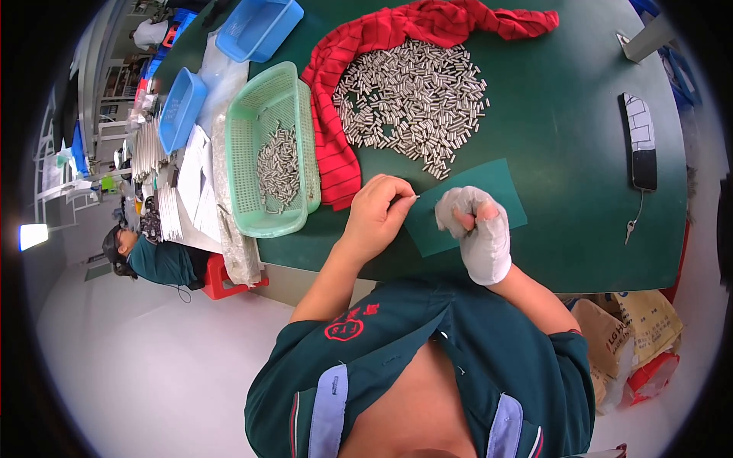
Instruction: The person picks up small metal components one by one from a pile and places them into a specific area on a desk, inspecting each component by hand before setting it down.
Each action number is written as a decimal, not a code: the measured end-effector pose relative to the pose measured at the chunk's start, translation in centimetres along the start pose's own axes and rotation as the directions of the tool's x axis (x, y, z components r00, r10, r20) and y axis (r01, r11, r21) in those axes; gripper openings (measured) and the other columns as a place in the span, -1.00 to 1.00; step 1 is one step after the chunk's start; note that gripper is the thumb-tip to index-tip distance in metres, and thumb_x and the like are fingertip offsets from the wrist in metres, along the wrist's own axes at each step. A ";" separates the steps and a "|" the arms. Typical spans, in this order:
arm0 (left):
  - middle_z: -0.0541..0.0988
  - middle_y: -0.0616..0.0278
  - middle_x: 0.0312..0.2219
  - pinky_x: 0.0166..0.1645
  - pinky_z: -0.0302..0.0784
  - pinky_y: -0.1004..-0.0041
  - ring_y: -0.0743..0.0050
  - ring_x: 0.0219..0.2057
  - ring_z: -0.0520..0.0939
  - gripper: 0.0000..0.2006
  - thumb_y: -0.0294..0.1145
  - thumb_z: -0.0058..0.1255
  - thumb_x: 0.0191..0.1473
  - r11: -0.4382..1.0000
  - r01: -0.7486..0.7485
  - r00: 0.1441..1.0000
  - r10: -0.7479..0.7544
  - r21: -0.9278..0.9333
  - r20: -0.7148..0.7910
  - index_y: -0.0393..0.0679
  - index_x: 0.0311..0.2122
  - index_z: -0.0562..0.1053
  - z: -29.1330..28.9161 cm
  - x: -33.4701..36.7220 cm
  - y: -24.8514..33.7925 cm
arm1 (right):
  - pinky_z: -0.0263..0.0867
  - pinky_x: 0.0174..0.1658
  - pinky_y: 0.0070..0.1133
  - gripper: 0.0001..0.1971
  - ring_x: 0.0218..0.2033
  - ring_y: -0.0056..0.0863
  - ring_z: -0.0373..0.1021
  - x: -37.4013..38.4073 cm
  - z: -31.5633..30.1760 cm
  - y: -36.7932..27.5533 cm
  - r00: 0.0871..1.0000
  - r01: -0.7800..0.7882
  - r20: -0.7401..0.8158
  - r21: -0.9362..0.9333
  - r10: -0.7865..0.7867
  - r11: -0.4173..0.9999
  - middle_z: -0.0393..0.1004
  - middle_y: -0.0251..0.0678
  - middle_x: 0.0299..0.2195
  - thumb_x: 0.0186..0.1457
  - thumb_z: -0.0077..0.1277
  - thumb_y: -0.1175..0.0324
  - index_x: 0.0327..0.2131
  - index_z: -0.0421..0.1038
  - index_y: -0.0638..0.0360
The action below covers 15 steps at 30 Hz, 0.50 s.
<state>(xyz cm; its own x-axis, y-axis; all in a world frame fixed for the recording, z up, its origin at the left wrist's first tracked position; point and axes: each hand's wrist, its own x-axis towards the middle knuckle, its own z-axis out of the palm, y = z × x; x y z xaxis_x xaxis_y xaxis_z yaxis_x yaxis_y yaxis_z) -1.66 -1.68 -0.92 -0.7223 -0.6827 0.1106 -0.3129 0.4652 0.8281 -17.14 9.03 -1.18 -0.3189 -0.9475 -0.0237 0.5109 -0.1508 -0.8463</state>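
Observation:
My left hand point(379, 211) is bare and pinches a small silver metal pin point(408, 200) between thumb and fingers, its tip pointing right. My right hand point(475, 225) wears a white cloth glove and is closed in a fist over a green mat point(504, 187) on the dark green table point(580, 153); whether anything is inside the fist is hidden. A big heap of the same silver pins point(412, 95) lies just beyond both hands, partly on a red cloth point(336, 145). Left of my left hand stands a green mesh basket point(252, 137) holding more pins point(279, 168).
Two blue plastic trays point(259, 27) point(179, 111) and stacks of paper point(195, 179) lie at the far left. A phone point(640, 145) with a small key point(630, 227) rests at the right. Another person point(149, 256) sits at the left. Sacks point(634, 336) stand on the floor.

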 end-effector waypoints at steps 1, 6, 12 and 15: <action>0.48 0.20 -0.50 -0.31 0.42 0.43 0.28 -0.45 0.50 -0.92 -0.59 0.07 -0.01 0.973 -0.057 0.998 0.057 0.222 0.006 -0.22 -0.39 0.41 0.1 0.1 0.2 | 0.06 -0.42 -0.58 -0.34 -0.57 -0.52 0.04 0.1 0.0 0.0 1.000 -0.001 -0.002 0.000 0.001 1.000 0.06 -0.42 -0.67 0.14 -0.26 -0.35 -0.63 0.02 0.08; 0.48 0.15 -0.53 -0.33 0.41 0.28 0.10 -0.44 0.49 -0.89 -0.55 0.10 -0.10 0.891 -0.085 0.996 0.062 0.446 0.066 -0.20 -0.43 0.40 0.6 0.1 1.3 | 0.07 -0.43 -0.56 -0.38 -0.58 -0.51 0.03 0.2 -0.1 0.2 1.000 -0.004 -0.015 0.051 0.005 0.999 0.05 -0.42 -0.69 0.18 -0.26 -0.29 -0.63 0.00 0.07; 0.49 0.15 -0.53 -0.31 0.41 0.26 0.08 -0.42 0.50 -0.91 -0.51 0.08 -0.08 0.916 -0.044 0.990 -0.012 0.398 0.137 -0.20 -0.43 0.41 1.2 0.6 1.9 | 0.07 -0.42 -0.55 -0.38 -0.59 -0.50 0.02 0.2 -0.1 0.2 0.999 -0.012 -0.033 0.077 0.015 0.997 0.04 -0.42 -0.69 0.19 -0.27 -0.28 -0.63 0.00 0.07; 0.49 0.16 -0.52 -0.29 0.41 0.27 0.09 -0.40 0.50 -0.90 -0.51 0.10 -0.08 0.937 0.023 0.992 -0.064 0.348 0.109 -0.19 -0.40 0.43 0.5 0.7 1.9 | 0.07 -0.41 -0.55 -0.38 -0.58 -0.50 0.03 0.5 -0.3 0.2 1.000 -0.010 -0.007 0.088 0.011 0.996 0.05 -0.42 -0.69 0.20 -0.29 -0.28 -0.63 0.00 0.07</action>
<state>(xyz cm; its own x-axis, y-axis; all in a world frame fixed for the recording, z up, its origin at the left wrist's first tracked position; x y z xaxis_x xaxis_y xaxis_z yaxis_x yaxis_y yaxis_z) -3.09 -0.97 0.43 -0.7634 -0.6460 -0.0033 -0.5244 0.6166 0.5872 -17.42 8.63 -1.57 -0.3194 -0.9469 -0.0365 0.5820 -0.1656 -0.7961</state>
